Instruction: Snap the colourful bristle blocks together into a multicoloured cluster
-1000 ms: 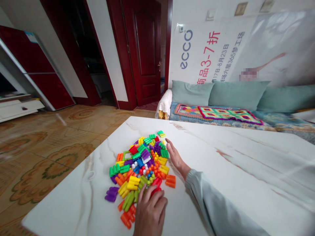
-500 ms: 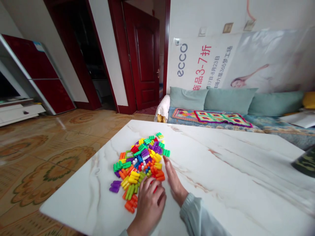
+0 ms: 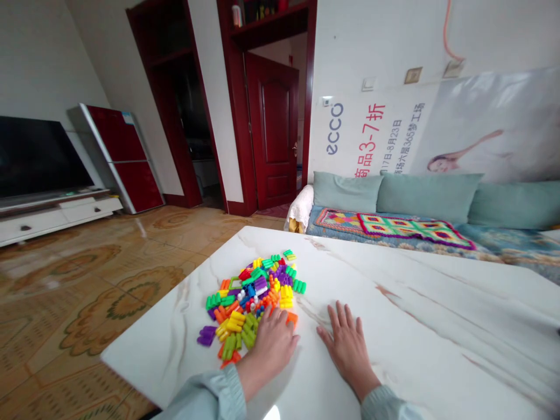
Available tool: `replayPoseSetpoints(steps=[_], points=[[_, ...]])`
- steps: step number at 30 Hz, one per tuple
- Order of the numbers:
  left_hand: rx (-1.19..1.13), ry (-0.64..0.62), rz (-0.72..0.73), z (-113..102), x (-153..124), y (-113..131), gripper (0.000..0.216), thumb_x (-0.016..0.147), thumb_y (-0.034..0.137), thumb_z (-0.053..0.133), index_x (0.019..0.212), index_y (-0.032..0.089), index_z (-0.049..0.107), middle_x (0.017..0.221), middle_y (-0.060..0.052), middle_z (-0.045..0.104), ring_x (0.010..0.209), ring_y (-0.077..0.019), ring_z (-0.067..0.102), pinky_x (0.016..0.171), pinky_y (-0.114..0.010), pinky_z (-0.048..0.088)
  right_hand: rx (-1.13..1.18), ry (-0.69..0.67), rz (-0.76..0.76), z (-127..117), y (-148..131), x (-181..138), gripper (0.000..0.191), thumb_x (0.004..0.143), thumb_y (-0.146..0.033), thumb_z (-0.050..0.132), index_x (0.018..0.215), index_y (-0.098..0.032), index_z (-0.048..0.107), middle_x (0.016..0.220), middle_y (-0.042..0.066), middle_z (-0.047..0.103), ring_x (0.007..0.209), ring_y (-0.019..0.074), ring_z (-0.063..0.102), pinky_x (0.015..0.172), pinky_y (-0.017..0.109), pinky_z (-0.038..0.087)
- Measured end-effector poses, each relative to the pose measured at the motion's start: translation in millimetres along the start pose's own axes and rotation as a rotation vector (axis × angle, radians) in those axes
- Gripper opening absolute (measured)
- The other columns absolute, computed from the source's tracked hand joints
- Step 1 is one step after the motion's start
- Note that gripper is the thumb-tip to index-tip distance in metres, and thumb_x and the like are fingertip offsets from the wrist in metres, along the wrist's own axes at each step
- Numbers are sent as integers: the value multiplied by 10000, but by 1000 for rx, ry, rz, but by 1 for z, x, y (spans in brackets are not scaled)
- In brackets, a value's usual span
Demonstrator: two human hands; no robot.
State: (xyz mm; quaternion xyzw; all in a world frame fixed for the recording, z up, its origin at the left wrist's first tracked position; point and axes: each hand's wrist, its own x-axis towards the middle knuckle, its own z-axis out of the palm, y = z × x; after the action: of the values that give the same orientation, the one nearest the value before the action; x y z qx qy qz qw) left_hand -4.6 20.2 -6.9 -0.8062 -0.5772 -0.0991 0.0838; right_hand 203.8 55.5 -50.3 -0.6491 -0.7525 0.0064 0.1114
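Observation:
A heap of small plastic building pieces [image 3: 251, 294] in green, yellow, orange, purple, red and blue lies near the left corner of a white marble-look table [image 3: 420, 326]. My left hand [image 3: 272, 344] rests palm down on the near edge of the heap, its fingertips among the orange and green pieces; I cannot see anything gripped in it. My right hand [image 3: 347, 343] lies flat on the bare tabletop to the right of the heap, fingers spread, holding nothing. A lone orange piece [image 3: 291, 318] sits between the two hands.
The table's left edge drops to a patterned tile floor [image 3: 109, 280]. A sofa [image 3: 420, 216] with teal cushions and a colourful blanket stands beyond the table. A TV [image 3: 39, 154] on a white cabinet is at the left, and a dark red door [image 3: 273, 128] behind.
My right hand has left the heap's right side and now lies flat on bare table near me. My left hand stays at the heap's near edge. The camera has tilted up.

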Motion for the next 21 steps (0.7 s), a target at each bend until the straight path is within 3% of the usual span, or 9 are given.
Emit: replayPoseSetpoints(steps=[3, 6, 9, 13, 18, 21], points=[[28, 22, 167, 2, 39, 10, 430, 940, 401, 440, 1306, 216, 566, 1445, -121, 499, 1374, -302, 389, 1172, -526, 226, 10, 26, 1, 4, 4, 2, 683, 952, -574, 364, 1481, -145, 416, 1585, 135, 266, 1473, 338, 200, 1170, 558, 169], [49, -19, 233, 15, 77, 7, 447, 928, 377, 443, 1336, 219, 537, 1564, -119, 340, 1455, -332, 241, 1184, -590, 105, 24, 53, 1, 7, 7, 3, 661, 950, -567, 362, 1459, -156, 457, 1577, 121, 292, 1465, 337, 228, 1170, 553, 179], [31, -94, 133, 29, 102, -5, 500, 902, 420, 469, 1355, 218, 528, 1554, -135, 357, 1464, -351, 216, 1176, -615, 62, 35, 71, -1, 9, 7, 3, 656, 943, -570, 369, 1442, -160, 483, 1567, 118, 313, 1460, 335, 247, 1165, 558, 196], [39, -136, 24, 34, 115, -20, 542, 890, 419, 468, 1377, 184, 509, 1523, -173, 395, 1450, -361, 254, 1175, -613, 78, 49, 57, -3, 8, 7, 2, 646, 941, -549, 385, 1442, -154, 483, 1569, 122, 296, 1460, 336, 246, 1167, 564, 201], [75, -140, 62, 28, 143, -30, 488, 897, 452, 454, 1262, 165, 605, 1488, -172, 438, 1421, -362, 291, 1172, -601, 82, 75, 93, -14, 12, 7, 2, 659, 936, -565, 393, 1435, -146, 492, 1566, 136, 303, 1462, 356, 225, 1169, 585, 185], [69, -132, 86, 27, 177, -36, 490, 899, 466, 462, 1311, 220, 563, 1551, -119, 362, 1449, -340, 229, 1175, -586, 70, 68, 104, -13, 16, 9, 3, 665, 936, -578, 377, 1433, -153, 494, 1565, 130, 306, 1463, 350, 226, 1163, 587, 206]])
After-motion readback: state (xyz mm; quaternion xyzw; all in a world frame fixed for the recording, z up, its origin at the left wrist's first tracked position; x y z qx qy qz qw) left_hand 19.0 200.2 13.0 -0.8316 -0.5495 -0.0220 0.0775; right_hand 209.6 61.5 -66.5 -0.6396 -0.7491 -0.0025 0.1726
